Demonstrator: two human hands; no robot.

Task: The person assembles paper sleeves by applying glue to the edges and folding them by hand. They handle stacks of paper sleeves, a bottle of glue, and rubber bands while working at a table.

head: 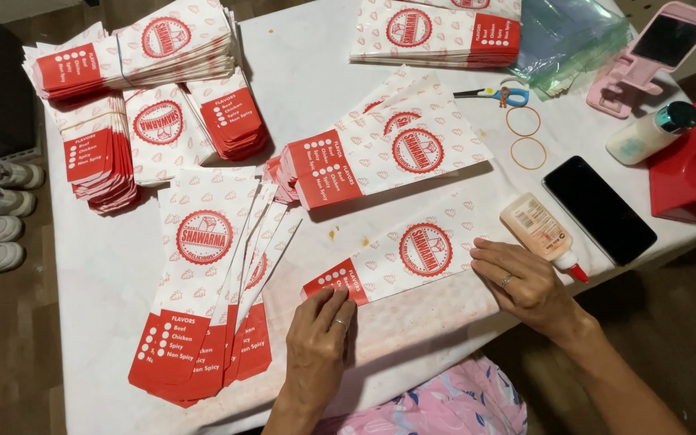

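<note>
One flat white paper bag with a red round emblem and red end panel [412, 256] lies crosswise on the white counter [106, 266], near its front edge, directly before the person. Left hand [320, 342] rests palm down, fingers together, fingertips pressing on the bag's red end; nothing gripped. Right hand [521, 278] lies flat and open at the bag's opposite end, fingertips touching its edge; a ring shows on one finger of each hand.

Just beyond the right hand: a small clear glue bottle with a red nozzle [543, 234], lying on its side. Beside that, a black phone [598, 209], face up. Farther back, two orange rubber bands [525, 137] and a pair of blue-handled scissors [497, 94].

To the left of the single bag, a fanned row of the same paper bags [219, 298], overlapping. Behind it, a tilted stack of bags [372, 161]. Banded bundles of bags [138, 89] crowd the far left corner; another stack [437, 32] sits at the far edge, next to clear plastic sleeves [569, 36].
</note>
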